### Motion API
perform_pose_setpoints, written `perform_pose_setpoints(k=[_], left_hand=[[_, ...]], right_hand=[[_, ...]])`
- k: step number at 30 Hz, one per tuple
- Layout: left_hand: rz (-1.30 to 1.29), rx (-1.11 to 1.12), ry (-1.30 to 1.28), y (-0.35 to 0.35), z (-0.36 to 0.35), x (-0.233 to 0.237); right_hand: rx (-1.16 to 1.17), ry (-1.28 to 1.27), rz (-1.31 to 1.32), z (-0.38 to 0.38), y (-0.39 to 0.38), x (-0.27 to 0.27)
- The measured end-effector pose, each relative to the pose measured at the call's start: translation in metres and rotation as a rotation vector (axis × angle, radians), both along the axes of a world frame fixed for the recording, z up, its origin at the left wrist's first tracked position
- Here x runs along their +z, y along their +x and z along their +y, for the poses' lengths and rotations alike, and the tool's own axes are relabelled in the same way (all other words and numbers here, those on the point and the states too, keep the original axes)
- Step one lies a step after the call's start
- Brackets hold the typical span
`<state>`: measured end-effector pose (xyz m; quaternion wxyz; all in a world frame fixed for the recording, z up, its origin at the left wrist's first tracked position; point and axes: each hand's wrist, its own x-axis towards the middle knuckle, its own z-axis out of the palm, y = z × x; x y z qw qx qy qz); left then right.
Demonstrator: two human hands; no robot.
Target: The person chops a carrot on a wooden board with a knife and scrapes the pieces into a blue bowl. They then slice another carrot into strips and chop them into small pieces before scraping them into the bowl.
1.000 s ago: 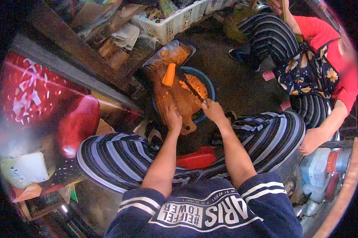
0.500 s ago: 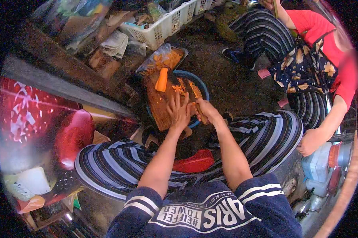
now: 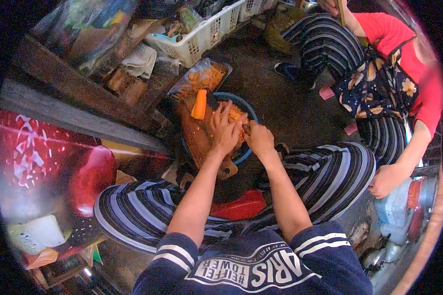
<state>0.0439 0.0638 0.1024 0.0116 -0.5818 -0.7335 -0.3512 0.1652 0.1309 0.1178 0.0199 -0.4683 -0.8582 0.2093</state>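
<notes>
My left hand point(image 3: 225, 132) lies over the wooden chopping board point(image 3: 196, 140), its fingers stretched out beside small orange carrot pieces point(image 3: 237, 116). Just to its right, my right hand point(image 3: 259, 141) is closed round the handle of a knife, whose blade is mostly hidden. The board rests across a blue basin point(image 3: 253, 112), and its holed end points towards me. A thick peeled carrot point(image 3: 199, 104) lies at the board's far end. Beyond it is a metal tray point(image 3: 227, 70) of cut carrot, with a clear plastic bag partly over it.
A co-worker in a red top point(image 3: 386, 29) sits at the right, one hand point(image 3: 384, 181) near my knee. White plastic baskets point(image 3: 194, 46) stand at the back. Wooden beams point(image 3: 84, 83) run along the left. A red object point(image 3: 238, 205) is between my legs.
My right hand has moved up and turned, bringing the knife closer to my left hand. The board has shifted, showing its holed end, and more carrot pieces show by my fingers.
</notes>
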Motion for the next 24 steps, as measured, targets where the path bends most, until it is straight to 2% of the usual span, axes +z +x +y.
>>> perform_pose_setpoints(k=[4,8,12,17,19,24], left_hand=[[-0.014,-0.042,-0.144,-0.003,0.004,-0.02],[-0.056,-0.039,-0.161,-0.004,0.003,-0.021],[0.035,0.023,-0.181,-0.012,0.005,-0.022],[0.127,0.053,-0.197,-0.033,0.01,-0.037],[0.134,0.072,-0.293,-0.038,0.011,-0.039],[0.08,0.134,-0.245,-0.049,0.019,-0.021]], right_hand=[[0.002,0.057,0.046,-0.001,0.001,0.0],[0.017,0.061,0.0,-0.001,0.002,0.014],[0.031,0.055,-0.076,0.002,0.003,0.027],[0.028,0.045,-0.14,0.006,0.008,0.065],[0.019,0.038,-0.203,0.009,0.014,0.083],[0.01,0.073,-0.193,0.011,0.032,0.126]])
